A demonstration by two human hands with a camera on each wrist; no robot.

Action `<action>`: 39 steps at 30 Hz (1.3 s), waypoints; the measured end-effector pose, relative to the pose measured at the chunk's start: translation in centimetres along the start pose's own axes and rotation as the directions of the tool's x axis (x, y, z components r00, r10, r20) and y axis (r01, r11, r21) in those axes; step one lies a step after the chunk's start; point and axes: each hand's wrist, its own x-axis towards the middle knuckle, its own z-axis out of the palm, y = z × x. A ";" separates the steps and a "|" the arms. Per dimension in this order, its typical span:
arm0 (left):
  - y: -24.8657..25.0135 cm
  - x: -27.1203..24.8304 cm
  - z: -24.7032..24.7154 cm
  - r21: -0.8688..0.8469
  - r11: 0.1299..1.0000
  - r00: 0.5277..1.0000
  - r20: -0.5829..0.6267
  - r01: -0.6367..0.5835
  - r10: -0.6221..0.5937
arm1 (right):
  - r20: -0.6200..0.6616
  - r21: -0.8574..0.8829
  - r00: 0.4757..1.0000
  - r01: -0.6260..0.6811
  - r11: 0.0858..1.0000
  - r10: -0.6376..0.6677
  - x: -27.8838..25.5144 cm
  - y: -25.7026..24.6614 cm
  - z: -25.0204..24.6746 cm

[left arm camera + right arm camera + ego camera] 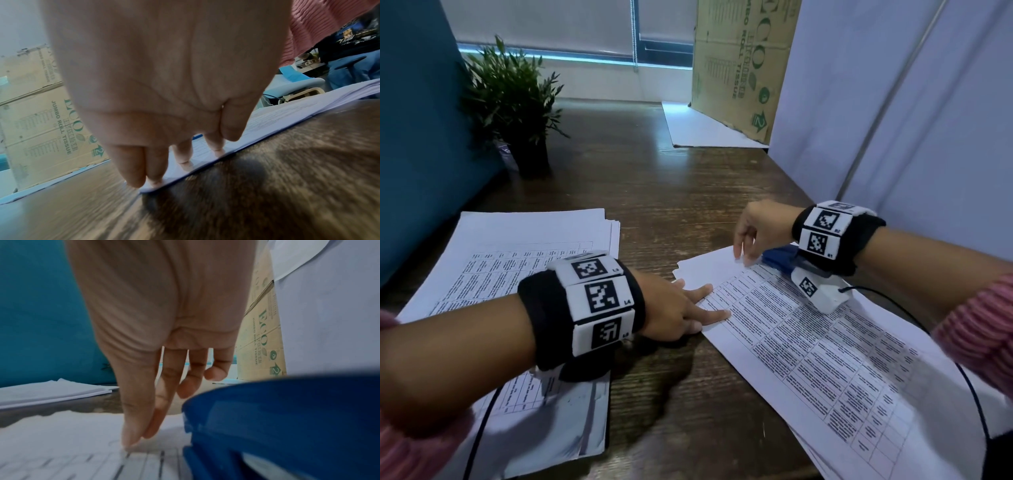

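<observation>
A printed sheet with a table of text [825, 359] lies slanted on the right of the dark wooden desk [671, 192], on top of other sheets. My left hand [702, 305] presses its straight fingers [156, 162] flat on the sheet's near left edge [267, 120]. My right hand [748, 246] hangs over the sheet's far corner, fingers pointing down. Its thumb and forefinger tips [131, 434] touch the paper [61, 443] and hold nothing. A blue object [780, 260], perhaps a stapler, lies on the sheet under my right wrist and looms large in the right wrist view [277, 418].
A second stack of printed papers [510, 260] lies at the left under my left forearm. A potted plant [517, 102] stands at the back left by a teal partition. A cardboard box [743, 68] and white panels [893, 120] close the back right.
</observation>
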 end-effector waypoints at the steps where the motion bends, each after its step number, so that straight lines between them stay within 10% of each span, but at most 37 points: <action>1: 0.0 0.0 0.0 -0.001 1.000 1.000 0.000 -0.001 0.001 | 0.005 -0.008 1.000 0.007 1.000 -0.007 -0.1 0.0 0.1; 39: 0.1 0.0 -0.3 0.002 1.000 1.000 0.014 0.000 0.000 | 0.087 -0.352 0.984 0.174 0.920 -0.152 -0.9 -1.9 1.2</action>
